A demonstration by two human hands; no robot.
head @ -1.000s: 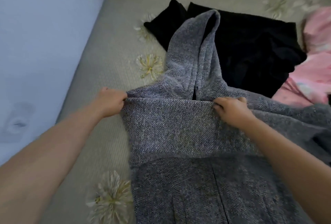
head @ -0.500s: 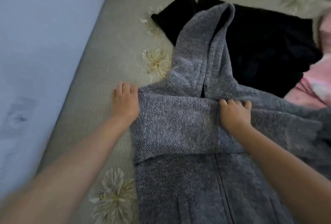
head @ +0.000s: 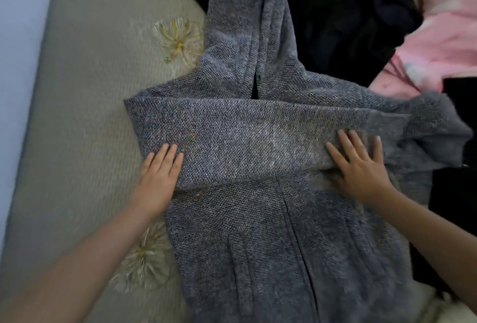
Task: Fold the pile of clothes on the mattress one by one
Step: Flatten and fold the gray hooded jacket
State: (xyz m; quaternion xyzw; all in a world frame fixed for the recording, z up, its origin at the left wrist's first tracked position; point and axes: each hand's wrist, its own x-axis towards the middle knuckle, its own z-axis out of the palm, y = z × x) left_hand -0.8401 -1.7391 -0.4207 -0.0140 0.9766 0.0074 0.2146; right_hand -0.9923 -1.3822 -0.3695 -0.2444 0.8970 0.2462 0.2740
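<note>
A grey knit hooded jacket (head: 258, 232) lies front-up on the mattress (head: 85, 121), its hood pointing away from me. One sleeve (head: 245, 142) is folded flat across the chest. My left hand (head: 158, 175) rests with straight fingers on the sleeve's left end. My right hand (head: 358, 168) lies flat, fingers spread, on the sleeve's right part near the shoulder. A black garment (head: 348, 26) lies under the hood, and a pink garment (head: 444, 39) sits at the right.
The mattress cover is beige with yellow flower prints (head: 178, 39). A pale blue wall (head: 18, 64) runs along the left edge. More dark fabric (head: 459, 193) lies at the right, beside the jacket's other sleeve.
Both hands let go of the sleeve's top edge, slid toward me and now lie flat on the sleeve. The camera has moved closer and lower.
</note>
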